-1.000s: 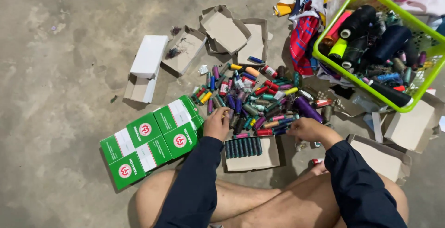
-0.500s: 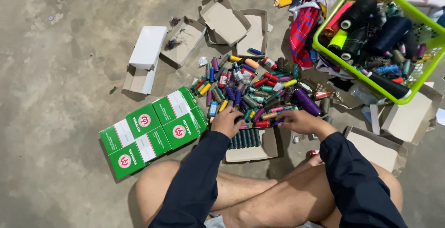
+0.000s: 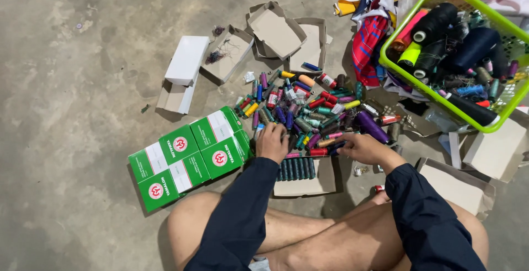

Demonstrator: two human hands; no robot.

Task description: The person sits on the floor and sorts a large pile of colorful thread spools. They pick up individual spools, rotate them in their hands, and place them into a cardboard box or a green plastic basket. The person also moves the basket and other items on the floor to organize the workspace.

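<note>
I sit cross-legged on a concrete floor in dark blue sleeves. A heap of small coloured thread spools (image 3: 308, 111) lies in front of me. My left hand (image 3: 271, 141) rests palm down on the heap's near left edge, fingers curled among the spools. My right hand (image 3: 358, 147) reaches into the near right edge, fingers pinched over a few spools; what it holds is hidden. Between my hands sits an open cardboard box (image 3: 306, 177) with a row of dark teal spools (image 3: 295, 169) lined inside.
Several green and white boxes (image 3: 190, 155) are stacked at my left. Open empty cardboard boxes (image 3: 275, 31) and a white box (image 3: 187, 58) lie beyond. A lime green basket (image 3: 498, 125) of large thread cones stands at right, with more boxes (image 3: 460, 185) nearby.
Both hands have shifted slightly within the near edge of the spool heap. The view has drifted a little.
</note>
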